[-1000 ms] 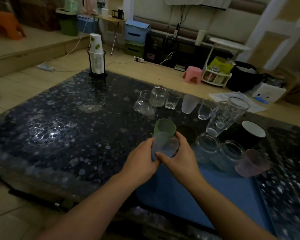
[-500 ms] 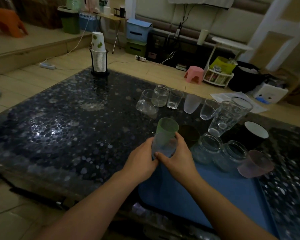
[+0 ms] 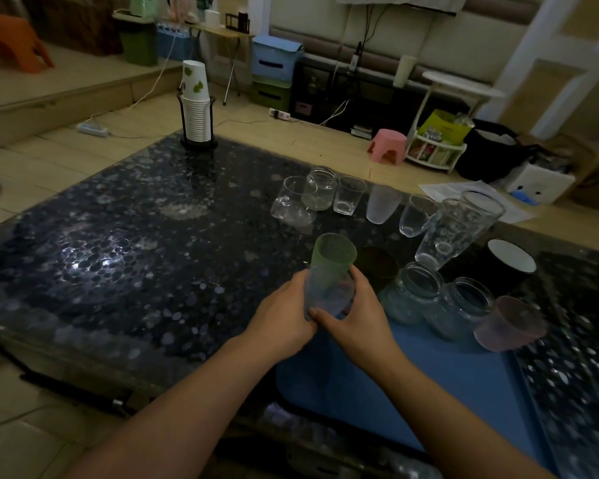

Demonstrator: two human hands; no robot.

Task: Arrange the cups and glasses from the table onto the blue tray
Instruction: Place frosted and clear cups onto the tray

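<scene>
While both of my hands wrap around a frosted blue cup (image 3: 327,295), I am holding it at the far left corner of the blue tray (image 3: 412,385), just in front of a green cup (image 3: 333,252). My left hand (image 3: 281,323) curls around the cup's left side and my right hand (image 3: 355,314) grasps its right side, the thumb lying across the front near the base. I cannot tell whether the cup's base already touches the tray or sits a little above it. Whether the green cup stands on the tray's far edge or on the dark pebbled bench (image 3: 135,243) just beyond is also unclear. To my right, two glass jars (image 3: 440,299) and a pink cup (image 3: 509,323) stand in a row along the tray's far edge, touching or nearly touching. Farther back on the bench wait more clear glasses (image 3: 346,198), a frosted white cup (image 3: 382,207), tall tumblers (image 3: 453,229) and a dark mug (image 3: 509,262). To finish this step well, I judge I should lower the cup straight down, keep it upright, and set it beside the green cup without knocking it. Both hands should loosen together only once the base rests flat, since light plastic tips easily. Leaving the near part of the tray free keeps room for the pieces on the bench.
</scene>
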